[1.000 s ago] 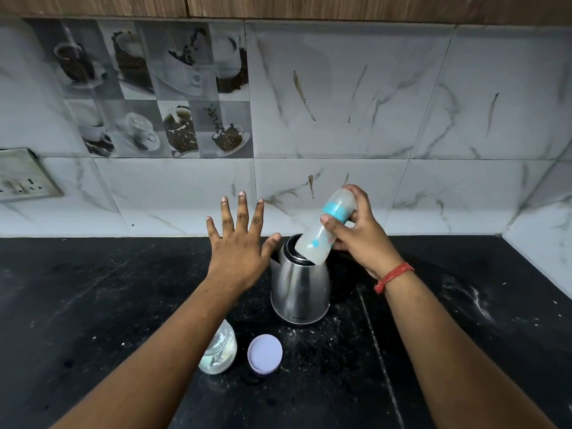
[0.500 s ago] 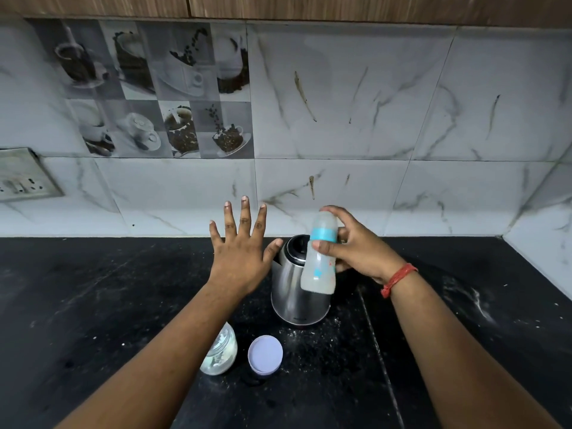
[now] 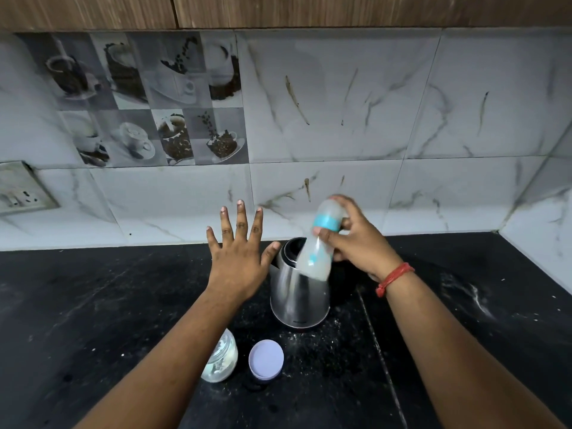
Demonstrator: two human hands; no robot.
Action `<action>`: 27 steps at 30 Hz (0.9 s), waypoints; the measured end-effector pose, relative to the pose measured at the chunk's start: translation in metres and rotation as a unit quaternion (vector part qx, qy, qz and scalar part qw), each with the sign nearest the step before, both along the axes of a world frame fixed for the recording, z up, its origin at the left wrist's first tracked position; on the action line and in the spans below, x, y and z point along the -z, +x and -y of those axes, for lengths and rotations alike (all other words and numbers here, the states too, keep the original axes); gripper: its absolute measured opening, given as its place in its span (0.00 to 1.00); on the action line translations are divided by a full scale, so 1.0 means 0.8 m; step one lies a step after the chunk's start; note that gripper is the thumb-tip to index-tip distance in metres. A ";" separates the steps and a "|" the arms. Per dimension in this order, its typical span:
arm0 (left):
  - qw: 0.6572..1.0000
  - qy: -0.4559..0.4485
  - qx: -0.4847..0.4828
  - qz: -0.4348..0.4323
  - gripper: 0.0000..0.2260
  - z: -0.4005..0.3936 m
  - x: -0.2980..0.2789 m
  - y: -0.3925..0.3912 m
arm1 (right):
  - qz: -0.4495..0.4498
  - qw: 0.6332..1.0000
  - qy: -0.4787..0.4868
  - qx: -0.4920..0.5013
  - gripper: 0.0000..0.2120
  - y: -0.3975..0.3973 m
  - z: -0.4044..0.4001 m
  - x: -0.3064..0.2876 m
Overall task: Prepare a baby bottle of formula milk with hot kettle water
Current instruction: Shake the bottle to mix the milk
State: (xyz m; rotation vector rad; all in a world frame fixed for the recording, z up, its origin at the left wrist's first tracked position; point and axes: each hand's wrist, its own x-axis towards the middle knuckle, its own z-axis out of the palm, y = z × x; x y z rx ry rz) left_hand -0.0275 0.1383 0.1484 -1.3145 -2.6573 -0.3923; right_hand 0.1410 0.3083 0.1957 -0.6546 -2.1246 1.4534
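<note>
My right hand point(image 3: 359, 239) grips a baby bottle point(image 3: 318, 246) with a blue collar and milky white liquid inside. The bottle is tilted, its top leaning right, and it is blurred by motion in front of the steel kettle point(image 3: 298, 292). The kettle stands on the black counter point(image 3: 93, 305) with its lid area dark at the top. My left hand point(image 3: 238, 258) hovers flat, fingers spread, just left of the kettle and holds nothing. A glass jar point(image 3: 221, 359) with white powder sits below my left forearm, partly hidden by it. Its lilac lid point(image 3: 266, 359) lies beside it.
White powder is scattered on the counter around the kettle's base and at the right. A marble-tiled wall rises behind, with a switch socket point(image 3: 21, 188) at the far left. The wall turns a corner at the right point(image 3: 538, 236).
The bottle went from tilted to upright and lower, then tilted and higher again, as my right hand shakes it. My left hand stayed spread beside the kettle.
</note>
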 end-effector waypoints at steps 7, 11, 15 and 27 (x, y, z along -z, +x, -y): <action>1.000 0.002 0.002 0.001 0.41 0.000 0.001 0.003 | -0.015 0.999 0.030 0.015 0.31 0.006 -0.002 -0.011; 1.000 -0.001 0.004 -0.005 0.41 0.001 0.000 0.004 | 0.027 0.998 0.023 -0.045 0.33 0.005 0.002 -0.008; 1.000 0.003 0.000 -0.004 0.40 0.000 0.001 0.003 | -0.022 1.000 -0.001 0.008 0.31 0.003 0.000 -0.002; 1.000 -0.001 -0.003 -0.005 0.38 0.000 0.002 0.000 | -0.052 0.997 -0.035 0.041 0.30 0.000 -0.006 0.003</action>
